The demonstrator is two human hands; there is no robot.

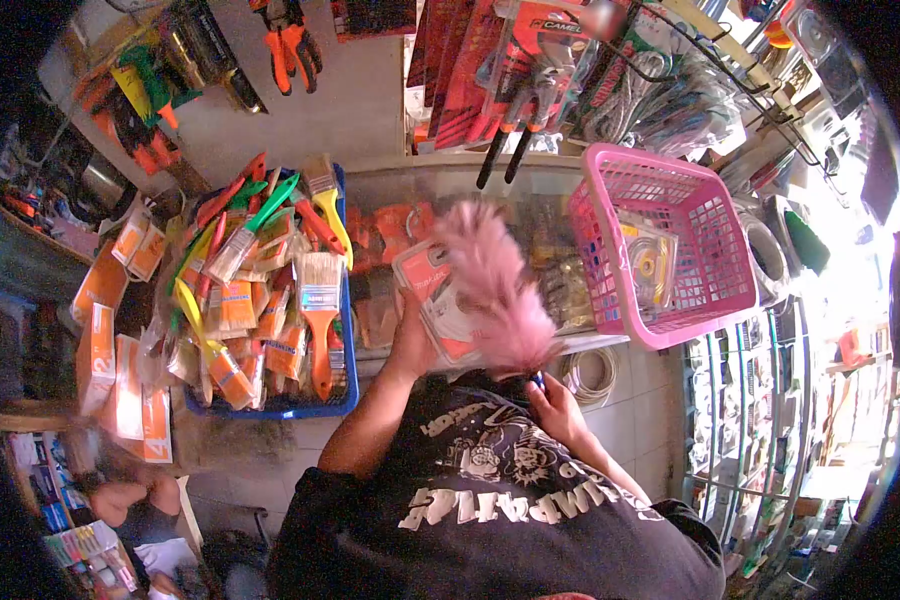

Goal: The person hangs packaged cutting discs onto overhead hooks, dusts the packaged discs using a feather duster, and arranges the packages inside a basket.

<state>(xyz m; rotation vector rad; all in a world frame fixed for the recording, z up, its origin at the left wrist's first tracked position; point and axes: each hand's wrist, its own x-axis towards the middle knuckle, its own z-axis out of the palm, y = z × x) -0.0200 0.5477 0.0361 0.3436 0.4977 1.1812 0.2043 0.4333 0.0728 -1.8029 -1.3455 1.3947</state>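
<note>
My left hand (413,345) holds a clear and red blister package (438,300) upright by its left edge, above the glass counter. My right hand (558,408) is closed round the dark handle of a pink feather duster (498,285). The duster's fluffy head lies against the right side of the package and hides part of it. To the left is a blue basket (348,395) piled with paint brushes (320,285). On the right a pink plastic basket (715,215) holds a packaged coil (650,265).
Packaged tools (540,85) and orange-handled pliers (292,60) hang above the counter (370,180). Orange-and-white boxes (125,390) stand at the left. A coil of hose (592,375) is below the counter's edge. Another person's bare legs (135,492) show at the lower left.
</note>
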